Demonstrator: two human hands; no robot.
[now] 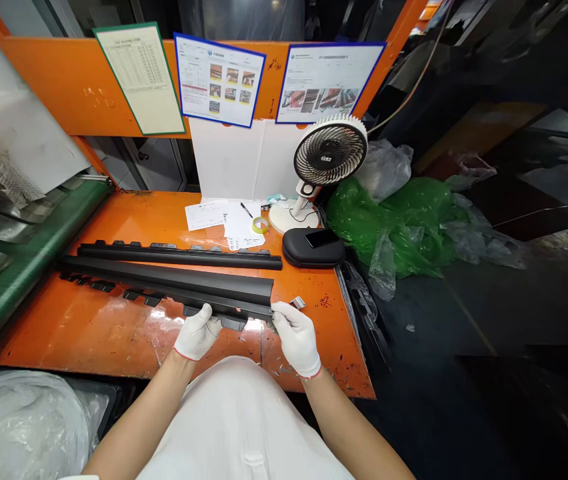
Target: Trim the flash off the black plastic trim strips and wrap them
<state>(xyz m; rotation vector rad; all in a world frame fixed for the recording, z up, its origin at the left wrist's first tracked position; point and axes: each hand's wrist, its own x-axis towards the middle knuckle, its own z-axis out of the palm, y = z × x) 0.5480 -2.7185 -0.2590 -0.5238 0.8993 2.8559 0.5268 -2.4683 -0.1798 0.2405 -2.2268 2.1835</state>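
Location of black trim strip: on the orange desk, aslant, far end beside the green surface at left, near end at the hands. Left grip: closed on the lower edge, thumb uppermost, beside the tabs. Right grip: pinching the end corner. Second black strip: just behind, clear of both hands.

Handling, by judgement: probably moulded plastic; light for its length, fairly stiff across the section, prone to flex or twist along the span. Smooth face likely slippery under gloved fingers; tabs likely the most fragile feature. Take hold of the plain edge between tabs and of the end corner, thumb above, fingers below. Avoid levering on any tab. Rest the long free portion on the desk to limit twisting.

Hard to make out: underside of the strip, out of view; fingertips of both grips, partly hidden; exact contact at the right end, covered by the glove. Cannot tell wide upper face and tabbed edge as one part or two overlapping. Small white item near the right grip: too small to identify.
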